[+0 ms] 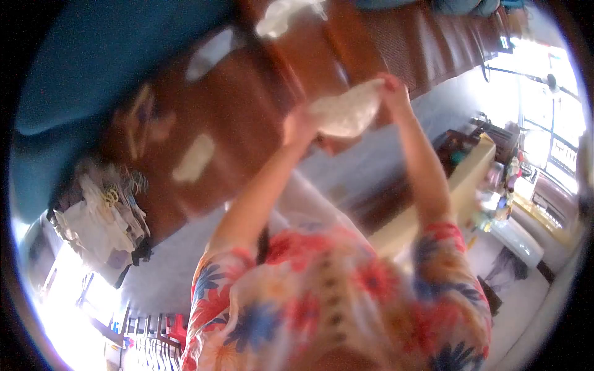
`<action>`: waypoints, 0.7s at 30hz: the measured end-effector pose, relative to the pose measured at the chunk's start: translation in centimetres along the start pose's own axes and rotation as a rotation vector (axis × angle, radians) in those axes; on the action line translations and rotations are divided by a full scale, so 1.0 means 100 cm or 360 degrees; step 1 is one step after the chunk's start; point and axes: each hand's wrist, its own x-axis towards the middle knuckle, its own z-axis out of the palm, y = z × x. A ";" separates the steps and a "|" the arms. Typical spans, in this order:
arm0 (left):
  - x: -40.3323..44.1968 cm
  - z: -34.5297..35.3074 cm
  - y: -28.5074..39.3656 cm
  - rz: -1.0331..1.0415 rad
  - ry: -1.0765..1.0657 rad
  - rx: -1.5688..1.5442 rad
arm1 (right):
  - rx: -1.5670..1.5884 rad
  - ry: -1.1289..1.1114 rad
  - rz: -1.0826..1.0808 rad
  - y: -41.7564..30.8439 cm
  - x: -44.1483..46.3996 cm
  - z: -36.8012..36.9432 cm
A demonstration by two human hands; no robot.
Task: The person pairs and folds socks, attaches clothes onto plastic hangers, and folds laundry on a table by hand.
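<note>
A whitish cloth (348, 112) is stretched between my two hands above the edge of a reddish-brown surface (241, 117). My left hand (300, 125) grips one end of it, its fingers blurred by motion. At the other end my right hand (391, 91) is closed on the cloth's upper corner. Beyond the hands lies a crumpled white cloth (288, 17) on an orange-brown board. A pale flat piece (193, 158) and a light grey-white piece (211, 54) rest on the surface to the left.
Blurred thin tan items (141, 120) lie at the left of the surface. A pile of pale clothes with hangers (102, 222) sits at its left end. A large blue fabric (105, 55) borders the far side. Cluttered furniture (495, 179) stands at the right, near bright windows.
</note>
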 end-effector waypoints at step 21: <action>-0.098 -0.348 -0.153 -0.0178 0.1446 -0.1478 | -0.0637 -0.0174 0.0048 -0.006 -0.089 0.046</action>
